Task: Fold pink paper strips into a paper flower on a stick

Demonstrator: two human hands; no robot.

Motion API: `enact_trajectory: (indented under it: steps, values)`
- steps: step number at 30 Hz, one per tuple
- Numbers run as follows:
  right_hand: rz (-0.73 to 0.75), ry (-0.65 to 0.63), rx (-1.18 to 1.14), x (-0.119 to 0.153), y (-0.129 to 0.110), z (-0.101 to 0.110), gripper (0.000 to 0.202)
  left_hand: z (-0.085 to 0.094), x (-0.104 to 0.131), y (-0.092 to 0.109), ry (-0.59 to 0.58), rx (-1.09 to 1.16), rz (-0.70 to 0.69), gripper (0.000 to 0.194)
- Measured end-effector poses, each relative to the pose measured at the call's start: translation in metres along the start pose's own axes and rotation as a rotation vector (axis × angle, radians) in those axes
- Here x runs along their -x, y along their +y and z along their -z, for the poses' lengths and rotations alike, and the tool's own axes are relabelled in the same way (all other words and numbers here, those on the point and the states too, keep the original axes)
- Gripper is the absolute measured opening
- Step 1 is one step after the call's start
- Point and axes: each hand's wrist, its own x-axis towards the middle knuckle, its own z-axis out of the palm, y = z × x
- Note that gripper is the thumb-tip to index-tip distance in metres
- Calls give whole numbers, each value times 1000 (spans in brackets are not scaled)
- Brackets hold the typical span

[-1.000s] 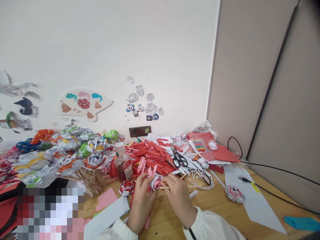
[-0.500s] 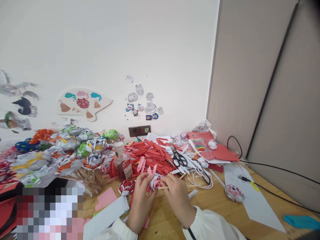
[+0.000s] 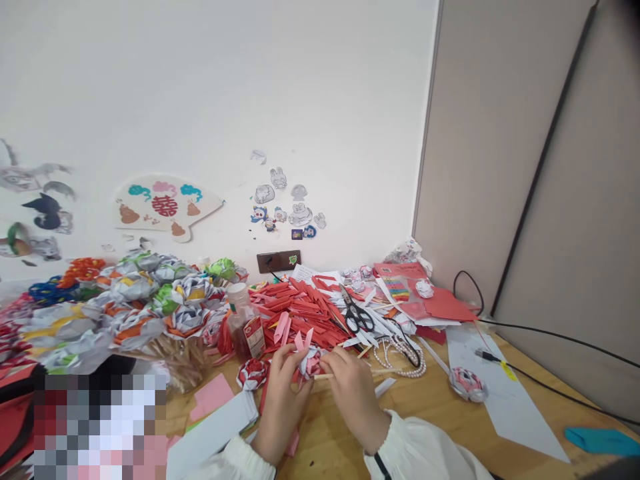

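Note:
Both hands meet at a small pink and white paper flower [image 3: 313,362] over the front middle of the table. My left hand [image 3: 284,387] is closed around its left side, with thumb and fingers pinching the folded paper. From the right, my right hand [image 3: 350,387] presses its fingertips against the flower's edge. A thin pale stick [image 3: 323,377] shows between the hands; how it joins the flower is hidden. Just left of my left hand lies a red and white paper flower [image 3: 253,375]. Behind the hands spreads a heap of folded red paper strips [image 3: 305,307].
Black-handled scissors [image 3: 359,317] and a pearl string [image 3: 417,367] lie behind my right hand. A glass bottle [image 3: 245,323] stands left of the strips, beside many paper flowers [image 3: 140,287]. Another pink-white flower [image 3: 469,385] and a black cable [image 3: 540,377] are at right.
Almost nothing differs. Both hands stay on the pink and white paper flower, with only slight finger movement, and the view has shifted very slightly.

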Motion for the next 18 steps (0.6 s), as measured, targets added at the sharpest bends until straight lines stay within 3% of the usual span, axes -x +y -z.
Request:
enact_trajectory:
  steps: [18]
  values:
    - [-38, -26, 38, -4, -4, 7, 5, 0, 0, 0, 33, -24, 1, 33]
